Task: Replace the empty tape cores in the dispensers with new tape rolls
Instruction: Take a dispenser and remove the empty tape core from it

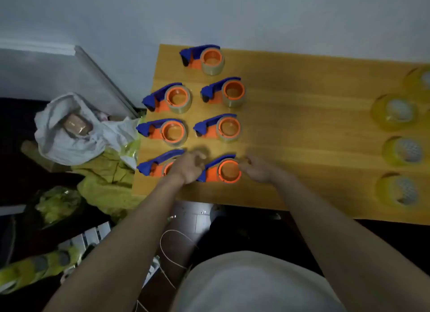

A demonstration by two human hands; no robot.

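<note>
Seven blue-and-orange plastic tape dispensers are laid out on the left part of a yellow-brown wooden table (302,125), one at the far edge (202,58) and the rest in three pairs. On the dispensers in the two middle rows, such as the one at far left (171,97), thin brownish rings are seen around the orange hubs. The near right dispenser (223,171) is flanked by both hands: the left hand (188,166) is loosely curled over its blue handle end, and partly covers the near left dispenser (156,166); a firm grasp cannot be told. The right hand (258,169) is held open with its fingertips just beside the orange hub. Four clear yellowish tape rolls (393,112) are stood along the right edge. Beside the table, on the floor, a white plastic bag (74,130) is seen open, with a brown tape roll (76,125) inside it.
</note>
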